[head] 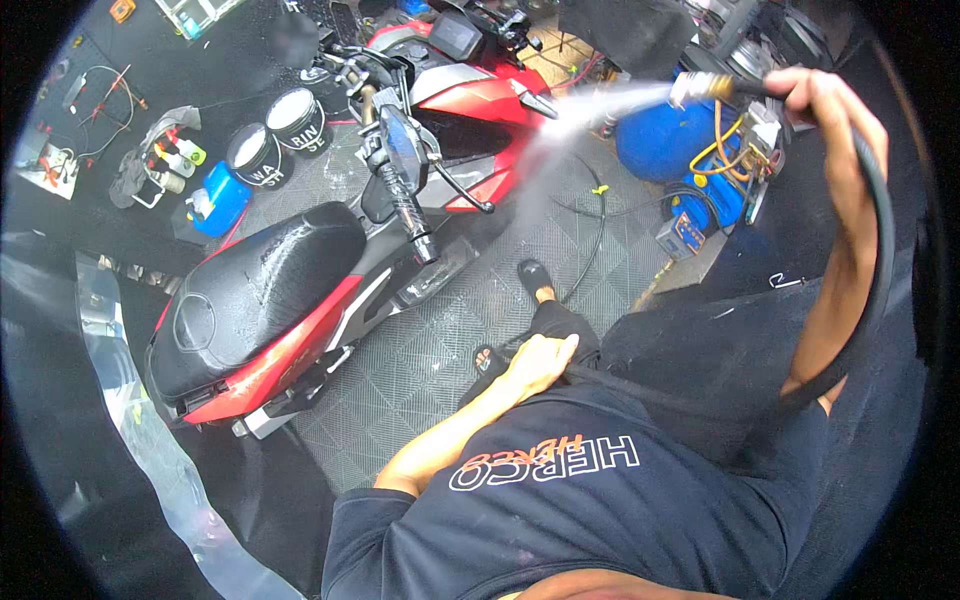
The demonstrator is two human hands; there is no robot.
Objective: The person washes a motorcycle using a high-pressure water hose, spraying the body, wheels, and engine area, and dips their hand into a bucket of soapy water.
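At the upper right, my right hand (832, 97) grips a black hose (874, 225) just behind its spray nozzle (701, 88). White spray (615, 101) leaves the nozzle toward the front side of a red and black scooter (480, 97). The hose curves down along my right arm and across my waist, where my left hand (541, 364) is closed on it. Water beads and streaks cover the scooter's black seat (262, 300). Its handlebar grip (409, 214) and brake lever point toward me. The spray hides part of the front panel.
Two lettered black buckets (296, 124) stand beyond the scooter, near a blue jug (223, 196) and a caddy of spray bottles (176, 154). A blue tank (664, 142) and pump equipment (712, 191) stand at right. Another hose (600, 217) crosses the grid-tile floor (420, 390).
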